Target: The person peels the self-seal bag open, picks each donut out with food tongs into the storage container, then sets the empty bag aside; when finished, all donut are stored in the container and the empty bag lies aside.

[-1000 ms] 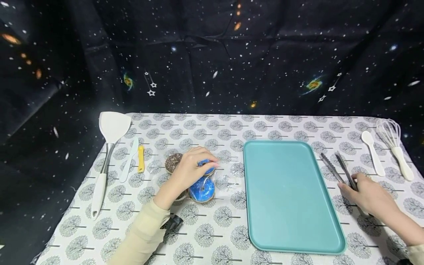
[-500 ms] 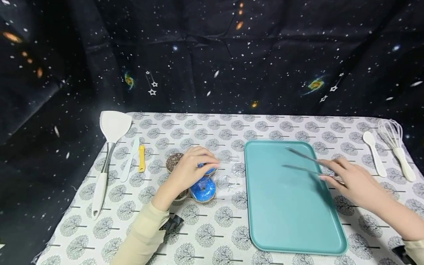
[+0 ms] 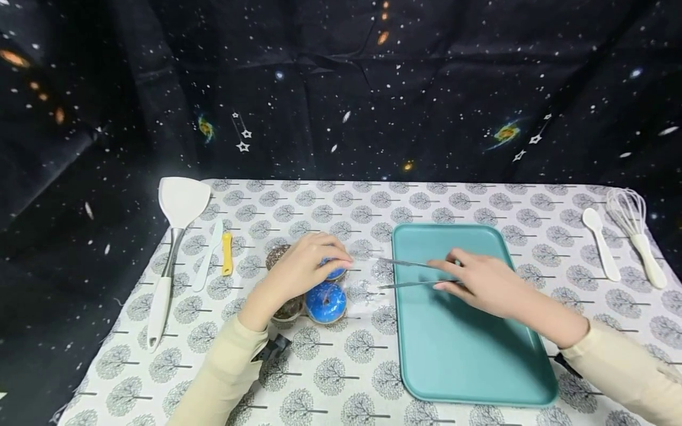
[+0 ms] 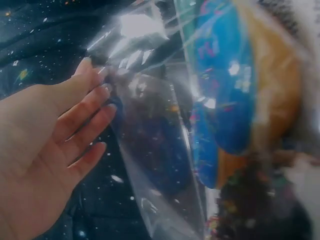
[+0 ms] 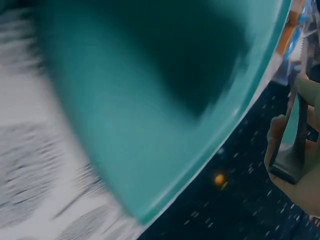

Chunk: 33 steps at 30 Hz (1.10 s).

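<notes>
Near glossy donuts (image 3: pixel 318 313), right fingers (image 3: pixel 447 267) grip slim tongs (image 5: pixel 289 162), left fingers (image 4: pixel 95 101) apparently clear plastic (image 4: pixel 155 155).

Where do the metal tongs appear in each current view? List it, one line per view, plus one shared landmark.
Head: right of centre, the tongs are in the right hand over the teal tray, tips pointing left past its edge.
Left wrist: no tongs can be made out.
Right wrist: at the right edge, the tongs are in the hand.
Shared landmark: the dark starry backdrop, top in head, left in left wrist, lower right in right wrist.
</notes>
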Each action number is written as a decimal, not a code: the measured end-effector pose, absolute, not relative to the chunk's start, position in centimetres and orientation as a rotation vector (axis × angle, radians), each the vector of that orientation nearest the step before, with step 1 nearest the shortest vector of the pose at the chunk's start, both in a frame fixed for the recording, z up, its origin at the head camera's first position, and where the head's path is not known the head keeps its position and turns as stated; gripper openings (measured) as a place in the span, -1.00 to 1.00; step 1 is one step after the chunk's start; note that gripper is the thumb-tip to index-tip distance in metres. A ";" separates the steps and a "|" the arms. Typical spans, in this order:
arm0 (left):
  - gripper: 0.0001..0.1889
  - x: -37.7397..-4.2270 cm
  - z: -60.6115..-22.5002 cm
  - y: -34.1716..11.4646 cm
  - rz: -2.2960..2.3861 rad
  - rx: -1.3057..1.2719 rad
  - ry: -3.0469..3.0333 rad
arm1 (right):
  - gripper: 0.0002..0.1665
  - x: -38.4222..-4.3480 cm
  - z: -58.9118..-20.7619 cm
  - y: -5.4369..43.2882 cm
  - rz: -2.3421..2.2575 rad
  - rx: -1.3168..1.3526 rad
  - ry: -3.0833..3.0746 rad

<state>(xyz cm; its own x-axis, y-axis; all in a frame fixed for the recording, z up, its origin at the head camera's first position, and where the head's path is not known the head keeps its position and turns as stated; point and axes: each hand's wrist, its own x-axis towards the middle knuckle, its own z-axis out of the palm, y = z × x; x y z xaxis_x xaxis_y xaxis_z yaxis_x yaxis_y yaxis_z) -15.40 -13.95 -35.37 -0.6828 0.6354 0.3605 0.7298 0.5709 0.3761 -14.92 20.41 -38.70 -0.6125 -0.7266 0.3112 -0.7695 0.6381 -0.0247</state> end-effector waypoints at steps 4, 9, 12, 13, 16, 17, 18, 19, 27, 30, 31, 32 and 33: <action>-0.87 -15.9 -35.2 -13.8 -0.793 -1.184 -2.622 | -0.44 -15.7 -38.7 18.1 0.196 1.273 -2.532; -0.88 -16.2 -35.3 -13.7 -0.847 -1.185 -2.617 | -0.44 -16.9 -38.6 15.9 0.182 1.278 -2.563; -0.89 -16.1 -35.3 -13.5 -0.866 -1.186 -2.616 | -0.42 -17.4 -38.7 15.0 0.192 1.255 -2.619; -0.89 -16.1 -35.3 -13.5 -0.871 -1.187 -2.615 | -0.42 -17.5 -38.7 14.7 0.208 1.253 -2.637; -0.88 -16.0 -35.4 -13.6 -0.882 -1.185 -2.616 | -0.43 -17.6 -38.7 13.9 0.269 1.248 -2.680; -0.89 -15.9 -35.5 -13.6 -0.887 -1.183 -2.615 | -0.43 -17.6 -38.7 13.7 0.287 1.245 -2.694; -0.89 -15.9 -35.6 -13.6 -0.886 -1.179 -2.616 | -0.43 -17.6 -38.7 13.5 0.299 1.243 -2.704; -0.88 -15.9 -35.6 -13.6 -0.884 -1.177 -2.616 | -0.43 -17.6 -38.7 13.3 0.306 1.239 -2.712; -0.88 -15.7 -35.6 -13.7 -0.886 -1.171 -2.619 | -0.47 -17.7 -38.6 12.6 0.306 1.227 -2.758; -0.88 -15.8 -35.6 -13.6 -0.895 -1.188 -2.616 | -0.52 -17.7 -38.6 12.5 0.310 1.257 -2.734; -0.88 -15.8 -35.6 -13.6 -0.895 -1.194 -2.614 | -0.54 -17.6 -38.6 12.5 0.316 1.268 -2.721; -0.88 -15.8 -35.5 -13.6 -0.891 -1.197 -2.615 | -0.55 -17.6 -38.6 12.4 0.327 1.278 -2.710; -0.88 -15.8 -35.5 -13.6 -0.888 -1.199 -2.613 | -0.57 -17.6 -38.7 12.3 0.339 1.283 -2.698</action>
<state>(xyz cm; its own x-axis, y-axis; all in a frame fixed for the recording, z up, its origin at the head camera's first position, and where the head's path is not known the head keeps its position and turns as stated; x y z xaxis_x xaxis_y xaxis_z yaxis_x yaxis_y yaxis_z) -15.78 -13.61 -35.50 -0.6751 0.6502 0.3485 0.7280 0.5104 0.4578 -17.61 12.33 -38.67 -0.6283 -0.7473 0.2160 -0.7776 0.6120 -0.1445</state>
